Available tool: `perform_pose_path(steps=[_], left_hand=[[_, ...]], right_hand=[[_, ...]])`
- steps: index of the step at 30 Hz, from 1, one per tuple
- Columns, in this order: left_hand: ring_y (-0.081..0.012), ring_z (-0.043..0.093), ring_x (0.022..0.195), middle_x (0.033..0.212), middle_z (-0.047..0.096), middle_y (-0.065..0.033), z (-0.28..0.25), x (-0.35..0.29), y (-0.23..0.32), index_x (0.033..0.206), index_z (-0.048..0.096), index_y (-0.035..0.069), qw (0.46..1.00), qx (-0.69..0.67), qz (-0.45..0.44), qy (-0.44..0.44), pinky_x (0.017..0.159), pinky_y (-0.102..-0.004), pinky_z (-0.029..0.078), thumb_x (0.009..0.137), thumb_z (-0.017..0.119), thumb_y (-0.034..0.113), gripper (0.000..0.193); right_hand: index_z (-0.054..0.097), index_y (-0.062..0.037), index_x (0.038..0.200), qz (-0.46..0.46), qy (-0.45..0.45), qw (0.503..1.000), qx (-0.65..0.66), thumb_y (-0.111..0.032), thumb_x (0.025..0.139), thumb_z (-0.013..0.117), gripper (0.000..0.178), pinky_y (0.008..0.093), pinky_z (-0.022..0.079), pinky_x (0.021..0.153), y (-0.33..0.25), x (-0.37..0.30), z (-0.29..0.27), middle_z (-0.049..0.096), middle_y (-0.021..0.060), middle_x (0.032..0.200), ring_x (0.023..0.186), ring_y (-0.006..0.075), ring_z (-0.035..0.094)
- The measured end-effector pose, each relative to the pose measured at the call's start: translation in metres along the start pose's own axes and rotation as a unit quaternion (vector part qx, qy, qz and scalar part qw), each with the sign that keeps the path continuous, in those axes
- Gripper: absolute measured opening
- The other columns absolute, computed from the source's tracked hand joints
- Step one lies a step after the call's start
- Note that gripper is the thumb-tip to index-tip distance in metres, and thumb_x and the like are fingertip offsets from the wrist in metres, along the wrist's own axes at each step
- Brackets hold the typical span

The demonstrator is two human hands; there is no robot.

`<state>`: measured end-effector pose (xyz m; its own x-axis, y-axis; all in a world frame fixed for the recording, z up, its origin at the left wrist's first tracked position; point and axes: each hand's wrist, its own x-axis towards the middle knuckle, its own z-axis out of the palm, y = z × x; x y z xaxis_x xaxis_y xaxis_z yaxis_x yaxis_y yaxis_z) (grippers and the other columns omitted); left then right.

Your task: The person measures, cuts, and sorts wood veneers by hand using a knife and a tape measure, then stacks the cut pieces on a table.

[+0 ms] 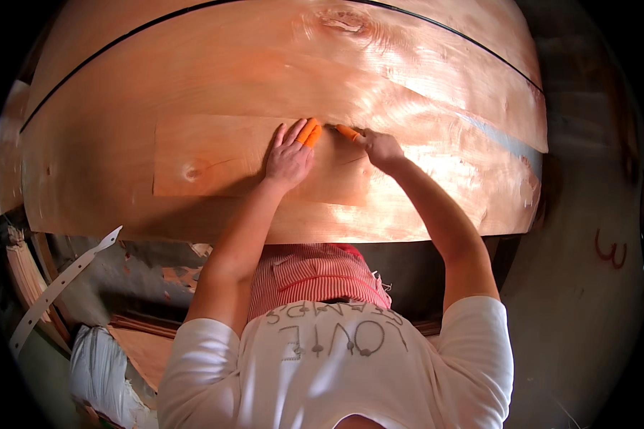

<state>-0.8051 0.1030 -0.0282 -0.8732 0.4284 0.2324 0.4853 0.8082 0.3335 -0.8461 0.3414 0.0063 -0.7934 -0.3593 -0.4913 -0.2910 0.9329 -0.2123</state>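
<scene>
A thin rectangular wood veneer piece (215, 157) lies on a larger stack of broad veneer sheets (100, 143). My left hand (290, 159) presses flat on the piece near its far edge, with orange covers (309, 133) on two fingers. Just to the right, my right hand (383, 150) is closed, and a slim orange part (348, 133) points left from it, low over the wood. Whether that part is a covered finger or a tool handle I cannot tell. What lies inside the grip is hidden.
A dark strap or line (157, 23) crosses the far part of the sheets. At the lower left are a white perforated strip (57, 286), a white plastic bag (96, 368) and wood offcuts (28, 279). A red-striped apron (315, 275) hangs at the near edge.
</scene>
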Motion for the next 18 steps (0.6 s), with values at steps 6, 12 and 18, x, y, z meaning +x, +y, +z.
perform_pose_path(steps=[6,12,18], left_hand=[[-0.0194,0.031,0.127,0.129,0.045,-0.0065,0.003,-0.003,-0.001,0.117,0.053,0.006,1.0,0.003,0.009,0.015,0.104,-0.0466,0.02,0.08,0.05,0.021,0.04],[-0.0191,0.033,0.125,0.134,0.04,-0.0049,-0.002,0.002,0.004,0.122,0.049,0.007,0.999,0.047,0.019,-0.012,0.104,-0.0442,0.021,0.08,0.049,0.022,0.044],[-0.0195,0.032,0.126,0.134,0.039,-0.0052,-0.006,0.002,0.004,0.123,0.047,0.008,0.998,0.057,0.011,-0.029,0.104,-0.0441,0.021,0.08,0.049,0.022,0.046]], right_hand=[[0.049,-0.0049,0.106,0.109,0.086,0.988,0.073,-0.016,0.09,0.037,0.023,0.0423,0.046,0.065,-0.014,-0.09,0.076,0.058,0.0151,0.085,0.075,0.0334,0.059],[0.05,-0.0038,0.108,0.169,0.104,0.962,0.189,-0.021,0.091,0.039,0.027,0.038,0.047,0.066,-0.02,-0.112,0.094,0.061,0.0149,0.085,0.075,0.0299,0.06],[0.048,-0.0107,0.122,0.172,0.252,0.894,0.327,-0.014,0.08,0.055,0.042,0.04,0.046,0.06,-0.002,-0.113,0.057,0.06,0.0187,0.071,0.065,0.0349,0.058]])
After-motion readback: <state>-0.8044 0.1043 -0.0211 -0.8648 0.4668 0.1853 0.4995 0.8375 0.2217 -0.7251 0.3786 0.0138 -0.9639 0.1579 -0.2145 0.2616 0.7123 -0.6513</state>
